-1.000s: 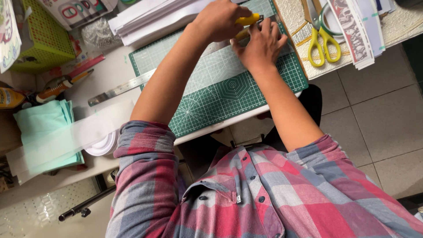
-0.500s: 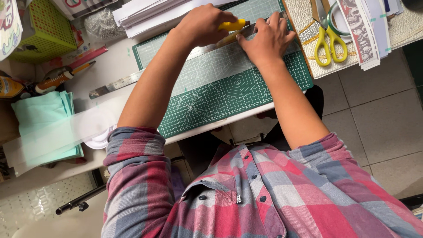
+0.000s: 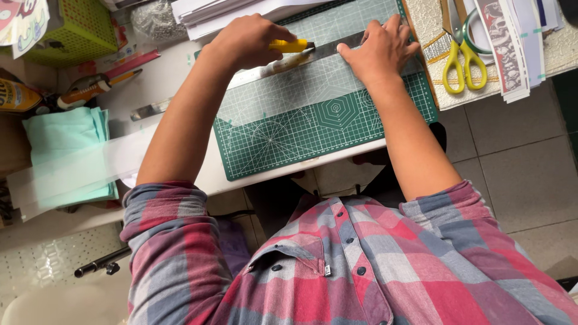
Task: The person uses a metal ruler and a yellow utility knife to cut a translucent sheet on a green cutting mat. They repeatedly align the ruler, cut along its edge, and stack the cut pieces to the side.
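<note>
Here, the left hand (image 3: 250, 42) is clenched on a yellow knife (image 3: 289, 46), blade against the ruler (image 3: 265, 71). The right hand (image 3: 380, 51), fingers spread, presses the ruler onto the sheet (image 3: 301, 90) on the mat (image 3: 313, 129). Clean cutting probably needs firm pressure beside the blade, fingertips behind the edge.

Yellow-and-dark labelled tube (image 3: 21, 96) lying at the far left edge of the counter (image 3: 168, 78), colourful printed card (image 3: 21, 24) in the top-left corner, long printed paper strips (image 3: 506, 42) in red, black and white at top right, small white tag (image 3: 327, 270) on the plaid shirt placket

A home craft workspace. A green gridded cutting mat (image 3: 319, 120) covers the white table (image 3: 174, 78). Yellow-handled scissors (image 3: 460, 57) and stacked white paper (image 3: 241, 9) lie nearby.
</note>
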